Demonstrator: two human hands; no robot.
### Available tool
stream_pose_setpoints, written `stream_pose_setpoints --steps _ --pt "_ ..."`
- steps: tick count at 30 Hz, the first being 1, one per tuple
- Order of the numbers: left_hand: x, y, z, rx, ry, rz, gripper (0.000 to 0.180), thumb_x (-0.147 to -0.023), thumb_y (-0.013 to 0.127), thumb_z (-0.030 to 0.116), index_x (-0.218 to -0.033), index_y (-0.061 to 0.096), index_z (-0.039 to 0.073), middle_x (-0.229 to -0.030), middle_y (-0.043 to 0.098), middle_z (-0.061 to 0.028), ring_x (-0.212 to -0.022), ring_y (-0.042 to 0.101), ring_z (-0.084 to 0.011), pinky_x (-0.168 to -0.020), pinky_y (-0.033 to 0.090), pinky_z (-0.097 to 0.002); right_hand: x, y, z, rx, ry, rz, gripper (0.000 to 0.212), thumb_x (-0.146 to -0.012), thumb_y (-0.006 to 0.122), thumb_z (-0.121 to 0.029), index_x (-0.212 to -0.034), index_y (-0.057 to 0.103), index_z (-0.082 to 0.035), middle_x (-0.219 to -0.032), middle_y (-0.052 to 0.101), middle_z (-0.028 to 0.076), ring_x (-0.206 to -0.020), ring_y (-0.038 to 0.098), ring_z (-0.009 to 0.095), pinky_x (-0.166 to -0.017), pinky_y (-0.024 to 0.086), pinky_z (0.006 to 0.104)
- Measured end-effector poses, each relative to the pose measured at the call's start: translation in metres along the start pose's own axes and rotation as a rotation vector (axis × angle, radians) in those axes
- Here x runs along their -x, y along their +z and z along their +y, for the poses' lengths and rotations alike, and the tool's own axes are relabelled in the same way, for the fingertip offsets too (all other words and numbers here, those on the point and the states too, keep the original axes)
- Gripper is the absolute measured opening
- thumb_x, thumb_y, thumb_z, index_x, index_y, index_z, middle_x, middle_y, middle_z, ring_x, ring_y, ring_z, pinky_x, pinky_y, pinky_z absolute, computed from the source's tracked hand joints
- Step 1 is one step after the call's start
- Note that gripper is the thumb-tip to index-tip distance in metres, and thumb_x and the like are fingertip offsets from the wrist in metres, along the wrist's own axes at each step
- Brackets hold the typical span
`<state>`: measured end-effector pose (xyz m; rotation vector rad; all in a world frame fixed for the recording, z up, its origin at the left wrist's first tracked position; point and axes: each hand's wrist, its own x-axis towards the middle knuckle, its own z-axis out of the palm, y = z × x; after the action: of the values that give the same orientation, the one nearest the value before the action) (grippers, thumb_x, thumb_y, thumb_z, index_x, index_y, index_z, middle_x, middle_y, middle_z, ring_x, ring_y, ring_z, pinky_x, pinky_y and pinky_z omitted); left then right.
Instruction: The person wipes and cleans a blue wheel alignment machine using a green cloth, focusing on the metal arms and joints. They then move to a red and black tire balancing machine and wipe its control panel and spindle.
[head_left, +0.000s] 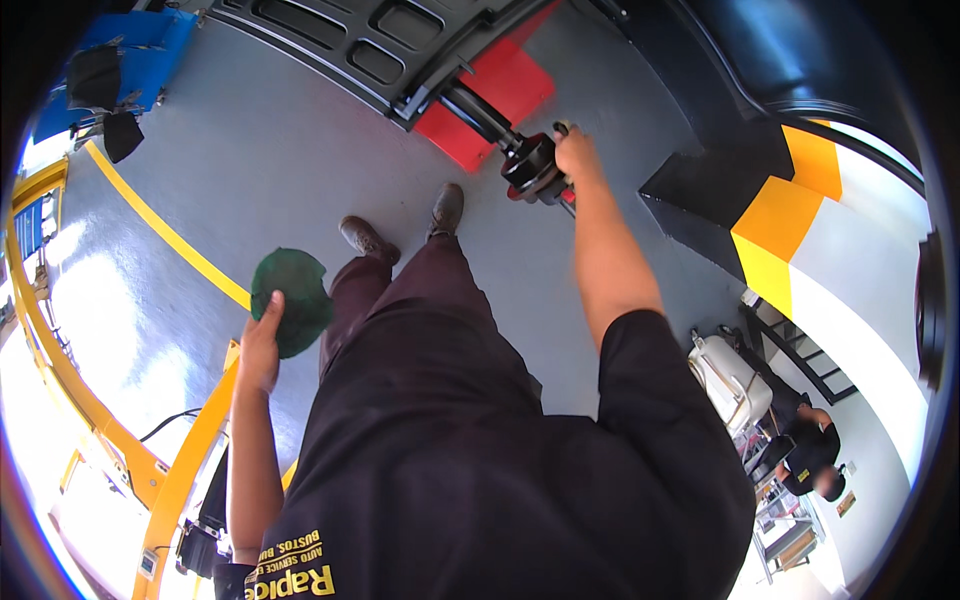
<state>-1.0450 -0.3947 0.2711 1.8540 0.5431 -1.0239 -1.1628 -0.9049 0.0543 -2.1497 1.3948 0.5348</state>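
My left hand [262, 345] is closed on a dark green round disc [297, 305], thumb on its near face, held out to the left of my legs. The disc looks thin, with a slightly uneven rim. Out in front on the right, my right hand [577, 157] is closed at a black round fitting [532, 168] on the end of a thick dark shaft [478, 110]. Its fingers wrap a small handle-like part at the fitting's far side, mostly hidden by the hand. Some red shows at the fitting's lower edge.
The shaft juts from a machine with a black pocketed tray [345, 45] and red panel [510, 85]. Right of it is a black-and-yellow striped block [775, 225]. Yellow metal frames [190, 480] stand at left, beyond a yellow floor line [170, 230]. Another person [805, 450] is far right.
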Motion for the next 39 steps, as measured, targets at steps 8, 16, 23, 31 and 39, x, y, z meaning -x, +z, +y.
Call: stream_pose_setpoints --steps 8,16,23,31,39 --pt "-0.003 -0.003 0.011 0.085 0.011 0.037 0.071 -0.102 0.062 0.048 -0.146 0.048 -0.005 -0.139 0.061 -0.0169 -0.128 0.061 -0.0267 -0.112 0.045 -0.0383 0.064 0.049 0.003 -0.019 -0.176 0.348 0.037 -0.101 0.054 -0.019 -0.135 0.06 -0.007 -0.138 0.047 0.031 -0.12 0.057 0.05 -0.1 0.051 0.0515" --pt "0.005 0.014 0.007 0.049 0.001 -0.012 0.071 -0.101 0.062 0.049 -0.147 0.049 -0.003 -0.138 0.062 -0.0165 -0.126 0.062 -0.0248 -0.111 0.046 -0.0372 0.059 0.064 -0.008 -0.204 -0.061 0.349 0.047 -0.094 0.053 -0.008 -0.14 0.047 -0.001 -0.135 0.047 0.028 -0.113 0.062 0.047 -0.098 0.052 0.0499" --pt "-0.003 -0.006 0.01 0.022 0.023 0.047 0.071 -0.101 0.062 0.051 -0.144 0.052 -0.004 -0.136 0.063 -0.0167 -0.124 0.063 -0.0249 -0.11 0.046 -0.0368 -0.029 0.022 0.012 -0.087 0.074 0.104 0.058 -0.093 0.058 -0.022 -0.142 0.041 0.002 -0.14 0.051 0.03 -0.118 0.061 0.048 -0.103 0.05 0.051" --pt "-0.018 0.012 -0.008 0.166 -0.017 -0.016 0.062 -0.103 0.063 0.043 -0.142 0.053 -0.003 -0.134 0.064 -0.0153 -0.121 0.065 -0.0258 -0.105 0.052 -0.0386 0.104 0.08 -0.003 -0.172 0.02 0.27 0.076 -0.093 0.058 -0.012 -0.154 0.018 0.009 -0.145 0.037 0.035 -0.118 0.06 0.049 -0.098 0.054 0.0501" --pt "-0.055 0.134 0.053 0.112 -0.012 -0.478 0.058 -0.105 0.059 0.039 -0.143 0.052 -0.004 -0.137 0.063 -0.016 -0.124 0.063 -0.0258 -0.107 0.05 -0.0394 0.031 0.052 0.002 -0.276 0.112 0.275 0.064 -0.092 0.054 -0.011 -0.148 0.032 0.01 -0.138 0.052 0.032 -0.115 0.065 0.044 -0.096 0.056 0.0473"
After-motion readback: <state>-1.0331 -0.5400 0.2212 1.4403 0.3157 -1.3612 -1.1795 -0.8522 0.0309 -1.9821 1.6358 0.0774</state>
